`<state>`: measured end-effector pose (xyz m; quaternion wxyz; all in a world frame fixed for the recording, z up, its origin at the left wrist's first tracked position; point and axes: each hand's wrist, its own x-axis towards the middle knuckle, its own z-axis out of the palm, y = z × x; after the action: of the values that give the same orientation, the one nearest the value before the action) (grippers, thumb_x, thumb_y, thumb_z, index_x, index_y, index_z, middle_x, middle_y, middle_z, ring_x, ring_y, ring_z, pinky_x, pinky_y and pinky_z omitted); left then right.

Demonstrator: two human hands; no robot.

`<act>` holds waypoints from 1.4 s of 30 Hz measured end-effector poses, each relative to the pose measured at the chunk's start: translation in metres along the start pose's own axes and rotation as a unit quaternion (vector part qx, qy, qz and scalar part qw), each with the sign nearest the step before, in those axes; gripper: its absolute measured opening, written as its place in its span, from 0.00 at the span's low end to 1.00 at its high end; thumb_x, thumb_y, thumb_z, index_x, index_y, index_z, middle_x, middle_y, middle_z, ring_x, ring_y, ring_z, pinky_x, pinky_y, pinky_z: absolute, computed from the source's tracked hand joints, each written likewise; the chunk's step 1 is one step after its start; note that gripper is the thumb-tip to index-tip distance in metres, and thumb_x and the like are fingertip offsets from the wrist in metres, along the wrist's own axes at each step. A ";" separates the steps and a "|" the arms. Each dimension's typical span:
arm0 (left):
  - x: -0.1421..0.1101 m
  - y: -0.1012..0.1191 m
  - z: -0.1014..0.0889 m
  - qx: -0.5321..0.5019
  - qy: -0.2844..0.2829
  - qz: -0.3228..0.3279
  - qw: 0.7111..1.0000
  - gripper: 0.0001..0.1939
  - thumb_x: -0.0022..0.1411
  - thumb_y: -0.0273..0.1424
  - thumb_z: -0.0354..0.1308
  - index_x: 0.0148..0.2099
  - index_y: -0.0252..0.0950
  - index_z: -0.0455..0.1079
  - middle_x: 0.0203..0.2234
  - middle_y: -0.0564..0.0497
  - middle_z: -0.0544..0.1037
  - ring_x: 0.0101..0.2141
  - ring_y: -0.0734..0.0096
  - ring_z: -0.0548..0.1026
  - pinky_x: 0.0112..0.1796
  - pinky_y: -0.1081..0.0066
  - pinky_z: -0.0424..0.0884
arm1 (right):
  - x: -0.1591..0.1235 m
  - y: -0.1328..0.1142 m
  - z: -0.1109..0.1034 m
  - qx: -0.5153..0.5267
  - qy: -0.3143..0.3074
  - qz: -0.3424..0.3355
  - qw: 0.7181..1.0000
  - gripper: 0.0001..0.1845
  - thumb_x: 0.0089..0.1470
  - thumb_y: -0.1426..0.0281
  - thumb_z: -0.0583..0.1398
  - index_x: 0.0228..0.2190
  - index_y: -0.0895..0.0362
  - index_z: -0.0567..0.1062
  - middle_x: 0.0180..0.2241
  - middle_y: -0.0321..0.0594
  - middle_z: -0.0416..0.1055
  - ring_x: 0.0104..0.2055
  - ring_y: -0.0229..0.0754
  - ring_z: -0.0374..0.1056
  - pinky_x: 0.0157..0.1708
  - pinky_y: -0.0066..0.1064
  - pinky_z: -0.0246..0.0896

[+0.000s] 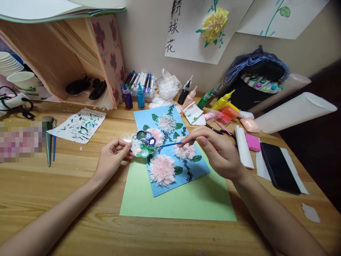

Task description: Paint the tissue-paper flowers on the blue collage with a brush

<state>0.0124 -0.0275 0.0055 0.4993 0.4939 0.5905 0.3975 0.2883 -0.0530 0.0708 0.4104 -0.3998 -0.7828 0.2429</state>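
Two hands work mid-frame: left fingers grip a paint palette, right fingers pinch a blue brush angled leftward toward it.

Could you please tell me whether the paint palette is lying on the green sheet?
No, the left hand holds the palette up by its edge.

At right, a black flat rectangular object on white paper, beside a bright pink square packet; far left, a white paper cup; on the wall, a yellow ruffled paper flower.
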 end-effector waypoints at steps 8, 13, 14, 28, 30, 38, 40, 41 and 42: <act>-0.007 0.011 0.006 0.018 -0.003 0.039 0.999 0.12 0.51 0.39 0.64 0.28 0.36 0.69 0.20 0.53 0.75 0.22 0.75 0.74 0.26 0.78 0.72 | 0.006 -0.018 -0.028 0.017 0.270 -0.035 0.962 0.16 0.60 0.66 0.50 0.28 0.49 0.76 0.22 0.36 0.71 0.27 0.40 0.68 0.26 0.35 0.59; -0.001 0.024 0.024 0.006 -0.031 0.026 0.999 0.12 0.51 0.37 0.64 0.27 0.35 0.68 0.19 0.53 0.75 0.21 0.74 0.74 0.25 0.77 0.71 | 0.008 0.000 -0.040 -0.034 0.247 0.035 0.968 0.16 0.60 0.65 0.52 0.25 0.53 0.74 0.24 0.34 0.69 0.22 0.33 0.66 0.22 0.31 0.56; 0.000 0.027 0.029 0.002 -0.032 0.028 0.999 0.12 0.51 0.37 0.64 0.27 0.35 0.68 0.19 0.53 0.75 0.21 0.74 0.75 0.26 0.77 0.72 | 0.008 0.005 -0.039 -0.028 0.225 0.044 0.973 0.16 0.60 0.64 0.52 0.25 0.53 0.73 0.24 0.34 0.69 0.24 0.33 0.67 0.23 0.30 0.57; 0.006 0.010 0.045 -0.028 -0.021 0.043 0.998 0.12 0.52 0.37 0.63 0.29 0.34 0.67 0.19 0.53 0.75 0.21 0.73 0.75 0.26 0.75 0.72 | 0.008 0.021 -0.023 -0.099 0.105 0.039 0.989 0.16 0.61 0.64 0.49 0.27 0.53 0.71 0.23 0.34 0.71 0.28 0.35 0.66 0.31 0.32 0.58; 0.006 0.009 0.045 -0.036 -0.014 0.050 0.998 0.12 0.52 0.37 0.63 0.29 0.34 0.67 0.19 0.54 0.75 0.21 0.74 0.75 0.25 0.76 0.72 | 0.008 0.021 -0.023 -0.108 0.103 0.037 0.988 0.15 0.61 0.64 0.49 0.27 0.53 0.71 0.23 0.34 0.71 0.29 0.35 0.66 0.31 0.32 0.59; 0.004 0.005 0.046 -0.036 0.002 0.075 0.997 0.12 0.53 0.37 0.62 0.29 0.34 0.67 0.19 0.54 0.75 0.20 0.74 0.75 0.24 0.75 0.72 | 0.007 0.019 -0.022 -0.097 0.108 0.032 0.989 0.16 0.62 0.64 0.48 0.27 0.53 0.71 0.24 0.34 0.71 0.28 0.34 0.66 0.31 0.31 0.60; 0.004 0.005 0.046 -0.033 0.003 0.074 0.997 0.12 0.53 0.37 0.62 0.29 0.34 0.67 0.19 0.54 0.75 0.20 0.74 0.75 0.25 0.75 0.72 | 0.007 0.019 -0.021 -0.114 0.092 0.029 0.989 0.16 0.61 0.64 0.48 0.27 0.53 0.71 0.24 0.35 0.71 0.29 0.35 0.66 0.33 0.32 0.60; 0.005 0.005 0.046 -0.033 0.003 0.073 0.997 0.12 0.53 0.38 0.62 0.29 0.34 0.67 0.19 0.54 0.75 0.20 0.74 0.75 0.24 0.75 0.72 | 0.007 0.020 -0.021 -0.121 0.088 0.028 0.988 0.16 0.61 0.64 0.48 0.27 0.53 0.71 0.24 0.35 0.71 0.29 0.36 0.66 0.33 0.32 0.60; 0.005 0.005 0.046 -0.034 0.004 0.073 0.997 0.12 0.53 0.38 0.62 0.29 0.34 0.67 0.18 0.54 0.75 0.20 0.74 0.75 0.24 0.75 0.72 | 0.007 0.020 -0.021 -0.123 0.088 0.028 0.988 0.16 0.61 0.64 0.48 0.27 0.53 0.71 0.24 0.35 0.71 0.29 0.36 0.66 0.33 0.32 0.60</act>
<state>0.0585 -0.0233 0.0005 0.4830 0.5170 0.5413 0.4545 0.3120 -0.0351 0.0716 0.4182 -0.4888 -0.7562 0.1201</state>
